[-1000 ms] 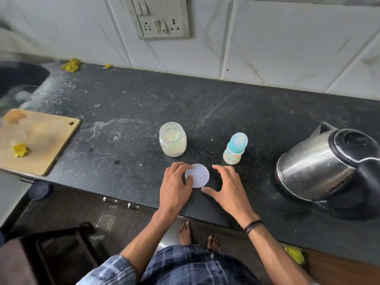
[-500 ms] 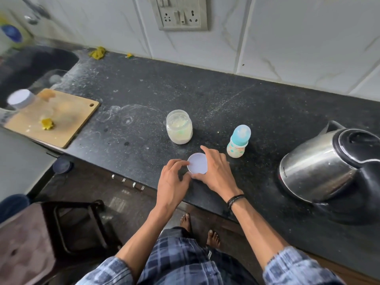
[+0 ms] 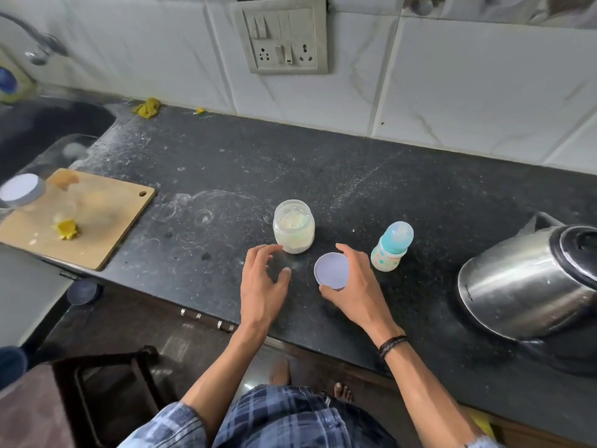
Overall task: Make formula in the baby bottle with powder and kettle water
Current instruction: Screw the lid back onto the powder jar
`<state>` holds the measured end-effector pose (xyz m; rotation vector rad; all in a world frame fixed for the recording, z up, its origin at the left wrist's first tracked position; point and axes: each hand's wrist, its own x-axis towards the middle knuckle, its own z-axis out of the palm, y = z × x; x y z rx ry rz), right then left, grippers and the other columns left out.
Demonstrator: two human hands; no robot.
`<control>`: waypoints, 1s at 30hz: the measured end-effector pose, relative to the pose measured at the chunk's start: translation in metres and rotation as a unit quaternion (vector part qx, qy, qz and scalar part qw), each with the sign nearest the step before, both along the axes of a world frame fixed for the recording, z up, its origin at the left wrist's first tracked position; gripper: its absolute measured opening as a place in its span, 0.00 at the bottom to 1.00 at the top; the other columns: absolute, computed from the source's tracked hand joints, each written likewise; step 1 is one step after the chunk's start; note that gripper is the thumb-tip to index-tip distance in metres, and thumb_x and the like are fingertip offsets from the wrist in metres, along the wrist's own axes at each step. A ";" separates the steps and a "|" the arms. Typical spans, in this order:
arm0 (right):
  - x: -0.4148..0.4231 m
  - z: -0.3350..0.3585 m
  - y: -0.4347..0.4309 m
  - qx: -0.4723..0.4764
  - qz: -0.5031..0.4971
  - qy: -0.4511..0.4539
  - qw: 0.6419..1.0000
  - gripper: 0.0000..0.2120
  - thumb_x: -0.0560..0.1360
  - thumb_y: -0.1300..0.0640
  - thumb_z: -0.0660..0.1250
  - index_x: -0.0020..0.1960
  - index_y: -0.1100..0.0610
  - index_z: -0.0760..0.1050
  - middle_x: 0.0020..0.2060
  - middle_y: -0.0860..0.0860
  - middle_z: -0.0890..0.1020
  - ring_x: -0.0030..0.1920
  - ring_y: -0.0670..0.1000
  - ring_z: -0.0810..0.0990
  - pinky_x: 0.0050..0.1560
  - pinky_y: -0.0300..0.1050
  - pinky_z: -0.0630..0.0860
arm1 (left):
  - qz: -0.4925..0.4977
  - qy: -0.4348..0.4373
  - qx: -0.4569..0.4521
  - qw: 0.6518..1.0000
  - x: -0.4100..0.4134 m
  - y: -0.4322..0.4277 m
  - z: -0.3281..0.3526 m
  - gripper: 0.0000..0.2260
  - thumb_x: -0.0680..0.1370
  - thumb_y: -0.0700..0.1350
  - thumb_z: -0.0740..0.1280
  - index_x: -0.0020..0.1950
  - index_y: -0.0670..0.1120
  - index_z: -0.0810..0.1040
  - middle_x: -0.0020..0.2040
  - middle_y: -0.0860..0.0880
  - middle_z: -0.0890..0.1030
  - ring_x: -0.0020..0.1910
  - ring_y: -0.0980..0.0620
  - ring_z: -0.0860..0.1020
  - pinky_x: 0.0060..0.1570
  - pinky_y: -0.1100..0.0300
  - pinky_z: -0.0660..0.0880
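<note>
An open glass jar of pale powder [image 3: 293,230] stands mid-counter. Its round white lid [image 3: 331,270] is held by my right hand [image 3: 353,286], fingers and thumb curled round its rim, just in front and right of the jar. My left hand [image 3: 263,282] hovers open, fingers spread, in front and left of the jar, touching nothing. The small baby bottle [image 3: 391,247] with its blue cap on stands upright right of the lid. A steel kettle [image 3: 533,279] with a black lid sits at the right edge.
A wooden cutting board [image 3: 97,218] with yellow scraps lies at the left, a capped jar [image 3: 21,190] at its far corner. A sink [image 3: 42,130] and tap are far left. A dark chair [image 3: 106,389] stands below the black counter [image 3: 339,176].
My right hand has taken hold of the white lid and shifted it right. My left hand let go of the lid and opened near the jar.
</note>
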<state>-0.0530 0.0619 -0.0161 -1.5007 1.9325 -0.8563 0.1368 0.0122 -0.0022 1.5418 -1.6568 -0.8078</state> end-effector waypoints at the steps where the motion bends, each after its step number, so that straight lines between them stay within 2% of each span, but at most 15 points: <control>1: 0.002 0.000 -0.002 -0.006 -0.012 -0.007 1.000 0.44 0.69 0.53 0.81 0.78 0.47 0.61 0.65 0.47 0.69 0.66 0.50 0.72 0.65 0.47 0.73 | -0.011 0.011 -0.003 1.000 0.005 -0.008 -0.001 0.22 0.73 0.39 0.73 0.64 0.53 0.76 0.62 0.58 0.71 0.58 0.59 0.74 0.62 0.56 0.75; 4: 0.011 0.008 -0.009 -0.029 -0.040 -0.027 0.998 0.43 0.69 0.54 0.81 0.78 0.47 0.62 0.65 0.47 0.70 0.66 0.50 0.71 0.65 0.46 0.72 | -0.073 0.038 0.006 0.997 0.014 -0.031 -0.004 0.33 0.70 0.44 0.77 0.70 0.59 0.67 0.68 0.57 0.64 0.65 0.52 0.71 0.65 0.57 0.72; 7: 0.021 0.020 -0.020 -0.068 -0.052 -0.019 0.996 0.43 0.69 0.55 0.81 0.78 0.49 0.63 0.67 0.50 0.72 0.66 0.50 0.72 0.64 0.45 0.72 | -0.122 0.058 0.043 0.990 0.015 -0.055 -0.006 0.44 0.67 0.53 0.77 0.78 0.56 0.59 0.72 0.60 0.58 0.72 0.51 0.66 0.70 0.55 0.68; 10: 0.026 0.033 -0.031 -0.091 -0.047 -0.010 0.995 0.42 0.69 0.58 0.80 0.77 0.50 0.64 0.67 0.50 0.71 0.64 0.47 0.72 0.61 0.41 0.72 | -0.157 0.049 0.056 0.985 0.015 -0.077 -0.011 0.49 0.66 0.58 0.78 0.80 0.55 0.54 0.75 0.59 0.58 0.76 0.51 0.62 0.75 0.46 0.65; 12: 0.026 0.040 -0.039 -0.092 -0.039 0.007 0.995 0.42 0.69 0.60 0.80 0.77 0.50 0.64 0.67 0.50 0.70 0.63 0.43 0.70 0.59 0.37 0.70 | -0.168 0.048 0.067 0.982 0.015 -0.088 -0.011 0.50 0.66 0.58 0.79 0.81 0.54 0.54 0.77 0.56 0.59 0.76 0.53 0.62 0.75 0.46 0.64; 15: 0.024 0.049 -0.051 -0.085 -0.029 0.022 0.996 0.42 0.70 0.61 0.79 0.78 0.48 0.63 0.68 0.50 0.69 0.63 0.42 0.68 0.61 0.36 0.69 | -0.179 0.063 0.087 0.978 0.016 -0.099 -0.009 0.50 0.66 0.53 0.80 0.81 0.54 0.55 0.77 0.54 0.62 0.75 0.56 0.63 0.75 0.50 0.63; 19: 0.021 0.061 -0.064 -0.082 -0.002 0.043 0.996 0.42 0.71 0.59 0.79 0.78 0.46 0.62 0.70 0.50 0.70 0.68 0.49 0.70 0.65 0.42 0.69 | -0.190 0.068 0.101 0.974 0.019 -0.107 -0.012 0.45 0.68 0.45 0.80 0.79 0.54 0.60 0.76 0.56 0.65 0.74 0.57 0.65 0.75 0.51 0.64; 24: 0.012 0.074 -0.079 -0.074 0.043 0.065 0.994 0.41 0.71 0.54 0.79 0.78 0.43 0.61 0.72 0.48 0.71 0.70 0.51 0.70 0.67 0.45 0.67 | -0.200 0.075 0.092 0.973 0.015 -0.106 -0.018 0.42 0.65 0.54 0.80 0.76 0.57 0.66 0.71 0.61 0.68 0.72 0.60 0.67 0.72 0.54 0.65; 30: 0.016 0.084 -0.096 -0.049 0.098 0.035 0.993 0.41 0.71 0.52 0.80 0.77 0.42 0.62 0.72 0.45 0.71 0.71 0.46 0.71 0.67 0.45 0.70 | -0.186 0.086 0.086 0.975 0.012 -0.101 -0.020 0.39 0.67 0.52 0.80 0.74 0.60 0.66 0.71 0.61 0.68 0.71 0.61 0.67 0.69 0.58 0.65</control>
